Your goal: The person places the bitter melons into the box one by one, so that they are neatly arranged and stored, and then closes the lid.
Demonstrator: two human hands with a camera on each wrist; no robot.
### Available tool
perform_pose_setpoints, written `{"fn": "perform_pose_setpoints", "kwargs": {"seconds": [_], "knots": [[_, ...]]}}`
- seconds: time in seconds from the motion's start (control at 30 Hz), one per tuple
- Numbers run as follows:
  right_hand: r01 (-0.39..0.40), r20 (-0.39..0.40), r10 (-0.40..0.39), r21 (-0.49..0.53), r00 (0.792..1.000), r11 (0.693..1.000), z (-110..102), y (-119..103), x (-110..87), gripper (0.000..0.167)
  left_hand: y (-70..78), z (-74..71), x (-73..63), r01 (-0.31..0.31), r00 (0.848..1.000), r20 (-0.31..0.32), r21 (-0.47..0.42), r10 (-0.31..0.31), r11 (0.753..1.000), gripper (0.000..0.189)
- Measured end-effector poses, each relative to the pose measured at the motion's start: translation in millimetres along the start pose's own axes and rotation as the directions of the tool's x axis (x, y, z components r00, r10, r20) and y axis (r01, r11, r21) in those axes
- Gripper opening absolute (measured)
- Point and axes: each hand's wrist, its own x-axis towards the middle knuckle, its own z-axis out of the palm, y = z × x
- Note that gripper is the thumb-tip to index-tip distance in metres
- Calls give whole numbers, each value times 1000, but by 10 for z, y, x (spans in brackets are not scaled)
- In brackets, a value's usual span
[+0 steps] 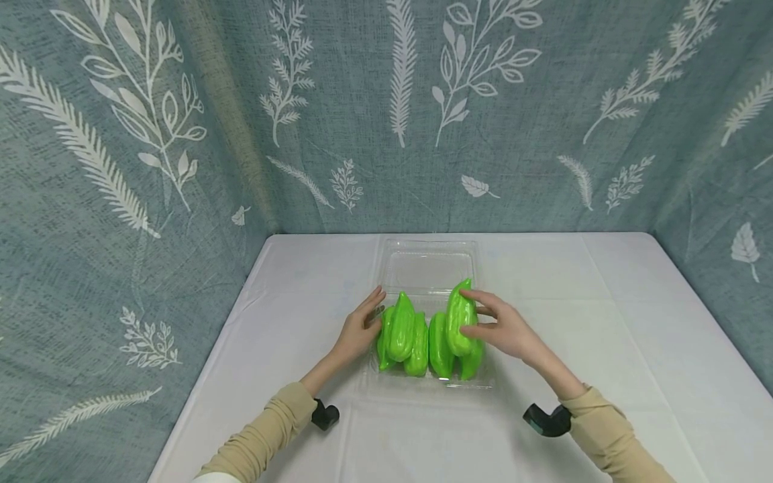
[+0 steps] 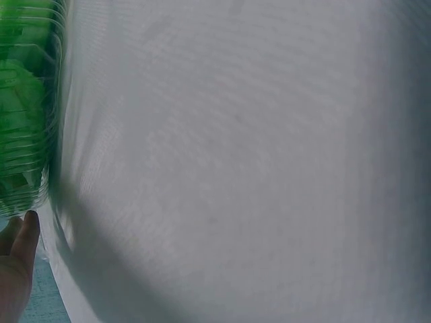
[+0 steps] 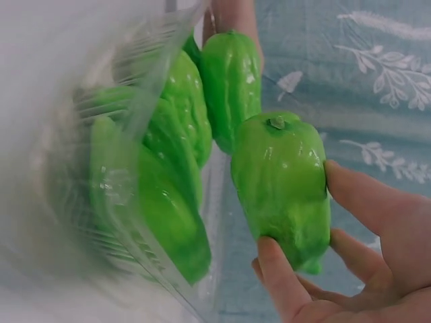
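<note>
A clear plastic clamshell container (image 1: 471, 384) sits mid-table with several glossy green peppers (image 1: 417, 349) inside, one lying atop others on the left. Between its thumb and fingers, my right hand (image 1: 507, 330) pinches a green pepper (image 1: 461, 318) over the container's right side. The right wrist view shows that held pepper (image 3: 283, 175) stem end up, above the rim, with the other peppers (image 3: 168, 195) behind the clear wall. My left hand (image 1: 356, 330) is at the container's left side, fingers loosely extended; its fingertips (image 2: 29, 225) come right at the container's edge in the left wrist view.
The container's clear lid (image 1: 430, 268) is folded back toward the far table edge. A white cloth covers the table (image 1: 574, 302). Blue-grey curtains (image 1: 362, 134) with white leaf prints hang behind and on both sides. Black wrist devices (image 1: 548, 420) hang below both forearms.
</note>
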Motion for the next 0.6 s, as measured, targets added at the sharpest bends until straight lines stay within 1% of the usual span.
{"fn": "perform_pose_setpoints", "kwargs": {"seconds": [0.13, 0.37, 0.6], "knots": [[-11, 17, 12, -20, 1000, 1000, 54, 19, 5, 66, -23, -9, 3, 15, 1000, 9, -12, -14, 1000, 53], [-20, 23, 21, -45, 1000, 999, 145, 35, 9, 66, -27, -20, -9, 7, 1000, 15, 6, -7, 1000, 54], [10, 33, -7, -89, 999, 996, 193, 33, 7, 63, -28, -23, 2, 15, 1000, 16, 14, -15, 1000, 53]]}}
